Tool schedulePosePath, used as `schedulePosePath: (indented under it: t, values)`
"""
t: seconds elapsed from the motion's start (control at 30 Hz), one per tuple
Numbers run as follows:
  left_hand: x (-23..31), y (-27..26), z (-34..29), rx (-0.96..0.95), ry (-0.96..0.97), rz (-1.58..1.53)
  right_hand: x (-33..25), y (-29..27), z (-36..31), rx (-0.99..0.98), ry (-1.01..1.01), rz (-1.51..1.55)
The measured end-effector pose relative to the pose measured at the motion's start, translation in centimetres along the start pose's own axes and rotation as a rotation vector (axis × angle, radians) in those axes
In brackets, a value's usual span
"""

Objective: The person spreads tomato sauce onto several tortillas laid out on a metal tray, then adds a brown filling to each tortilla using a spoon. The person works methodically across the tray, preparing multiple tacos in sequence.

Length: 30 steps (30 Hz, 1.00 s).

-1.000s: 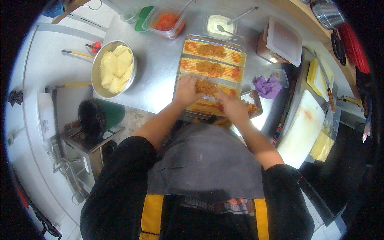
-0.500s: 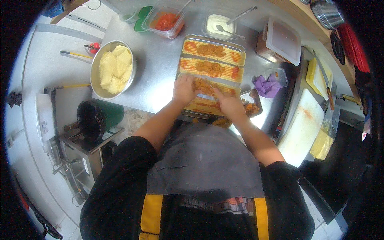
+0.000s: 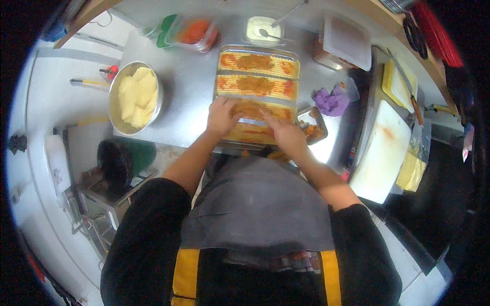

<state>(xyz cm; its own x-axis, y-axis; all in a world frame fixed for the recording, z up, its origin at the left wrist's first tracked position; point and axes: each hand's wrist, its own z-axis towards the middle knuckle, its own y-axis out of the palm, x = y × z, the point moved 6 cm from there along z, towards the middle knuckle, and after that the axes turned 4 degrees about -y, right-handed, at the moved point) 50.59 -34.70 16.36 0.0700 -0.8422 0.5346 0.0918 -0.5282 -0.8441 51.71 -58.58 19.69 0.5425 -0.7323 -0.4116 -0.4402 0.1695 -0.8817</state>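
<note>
A metal tray (image 3: 216, 92) holds ridged pasta sheets with orange-brown filling and patches of red sauce. Two coated sheets, a far sheet (image 3: 286, 65) and a middle sheet (image 3: 224, 84), lie beyond my hands. Both hands are at a nearer strip of filling (image 3: 249, 108). My left hand (image 3: 222, 116) reaches in from the left, its fingers against the filling's left end. From the right, my right hand (image 3: 287, 133) lays its outstretched fingers on the other end. Motion blurs the fingertips. Just right of the tray, a small metal pan (image 3: 322, 122) contains orange-brown chunks.
A round metal bowl (image 3: 159, 104) of ridged pasta sheets stands left. At the back are a tub of red sauce (image 3: 195, 31), a tub of white cream (image 3: 260, 25) with spoons, and a lidded container (image 3: 347, 43). Crumpled purple material (image 3: 332, 102) and a white cutting board (image 3: 383, 153) are right.
The whole view has shifted, so the table things appear farther left. My hands stay at the same strip of filling, with only slight finger movement.
</note>
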Motion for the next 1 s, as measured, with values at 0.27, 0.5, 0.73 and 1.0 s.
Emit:
schedulePosePath:
  t: [0.27, 0.5, 0.73, 1.0]
  values:
    - [5.8, 1.6, 0.3, -0.001, 0.177, -0.091, 4.6, -3.7, -10.9, 0.236, 0.22, 0.139]
    - [17.7, 9.5, -0.6, -0.462, 0.383, -0.029, 7.8, -1.9, -15.8, -0.003, 0.448, -0.146]
    - [19.4, 13.0, -0.8, -0.477, 0.459, 0.116, 9.5, 1.0, -15.6, -0.005, 0.48, -0.104]
    - [19.2, 13.4, -0.6, -0.441, 0.473, 0.108, 11.4, -2.4, -15.5, 0.164, 0.454, 0.153]
